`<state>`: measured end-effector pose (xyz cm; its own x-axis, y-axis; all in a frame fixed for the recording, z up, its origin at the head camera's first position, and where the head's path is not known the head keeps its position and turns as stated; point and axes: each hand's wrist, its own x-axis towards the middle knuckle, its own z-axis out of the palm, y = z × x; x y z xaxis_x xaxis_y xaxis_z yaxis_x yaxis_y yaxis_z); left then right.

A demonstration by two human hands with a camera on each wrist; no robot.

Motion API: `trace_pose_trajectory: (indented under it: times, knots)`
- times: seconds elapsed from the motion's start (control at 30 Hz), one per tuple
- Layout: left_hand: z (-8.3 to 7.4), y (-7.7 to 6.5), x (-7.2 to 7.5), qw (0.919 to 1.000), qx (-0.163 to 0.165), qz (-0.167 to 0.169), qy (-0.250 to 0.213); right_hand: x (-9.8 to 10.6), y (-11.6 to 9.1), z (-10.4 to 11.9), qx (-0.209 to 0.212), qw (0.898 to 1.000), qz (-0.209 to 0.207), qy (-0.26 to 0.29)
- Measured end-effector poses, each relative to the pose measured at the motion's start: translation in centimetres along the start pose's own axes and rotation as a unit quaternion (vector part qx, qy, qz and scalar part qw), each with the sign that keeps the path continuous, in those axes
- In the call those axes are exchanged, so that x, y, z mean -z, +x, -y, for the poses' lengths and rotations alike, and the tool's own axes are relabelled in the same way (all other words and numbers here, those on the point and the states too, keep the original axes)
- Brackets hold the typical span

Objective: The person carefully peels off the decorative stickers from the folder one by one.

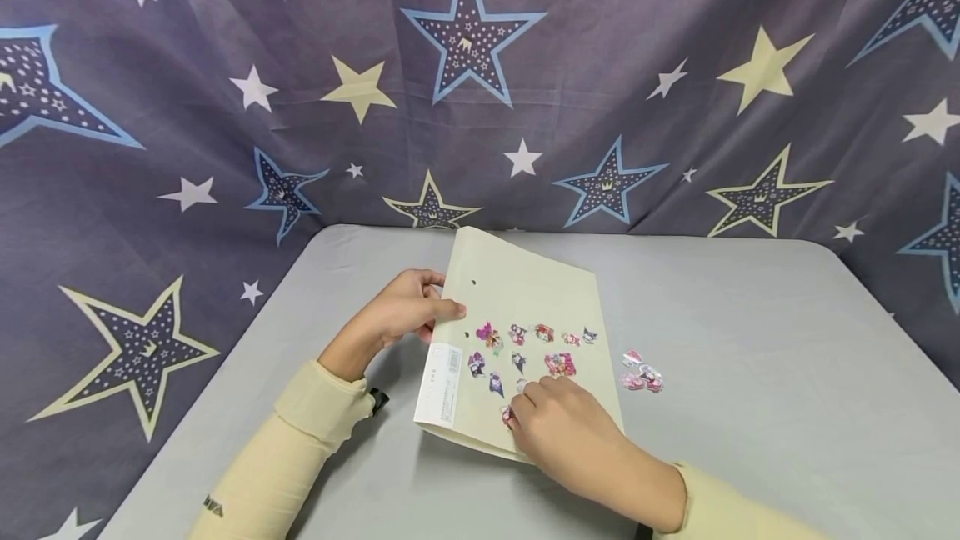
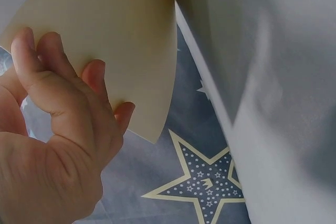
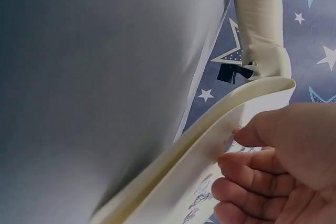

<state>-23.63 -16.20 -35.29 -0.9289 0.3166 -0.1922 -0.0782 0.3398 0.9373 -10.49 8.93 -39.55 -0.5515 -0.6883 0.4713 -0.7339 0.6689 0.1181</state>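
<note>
Left hand (image 1: 401, 307): thumb front, fingers behind, gripping the cream folder (image 1: 517, 273), tilted over the gray table (image 1: 750, 357). Cover: white barcode label (image 1: 440, 386), two dark dots, colorful cartoon stickers (image 1: 519, 362). Right hand (image 1: 566, 436): fingers curled at cover; pinch indeterminable. Loose stickers (image 1: 648, 377): beyond.

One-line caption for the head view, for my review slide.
Left hand grips a cream folder; right hand is at the stickers on its front.

Head cam: high, fwd/down; L+R wrist cams: close-up; all share folder (image 1: 532, 282).
</note>
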Motion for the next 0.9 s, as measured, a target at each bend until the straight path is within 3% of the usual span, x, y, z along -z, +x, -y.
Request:
trace_pose_trajectory:
  times: [0.33, 0.63, 0.9]
  knots:
    - [0.08, 0.1, 0.07, 1.0, 0.002, -0.003, 0.0, 0.72, -0.1, -0.09, -0.014, 0.997, 0.051, 0.047]
    - [0.12, 0.05, -0.01, 1.0, 0.002, 0.002, -0.001, 0.48, -0.05, 0.01, -0.017, 0.998, 0.047, 0.032]
    - [0.05, 0.04, 0.0, 1.0, 0.0, 0.003, -0.001, 0.39, -0.08, 0.27, 0.0, 1.0, 0.008, -0.001]
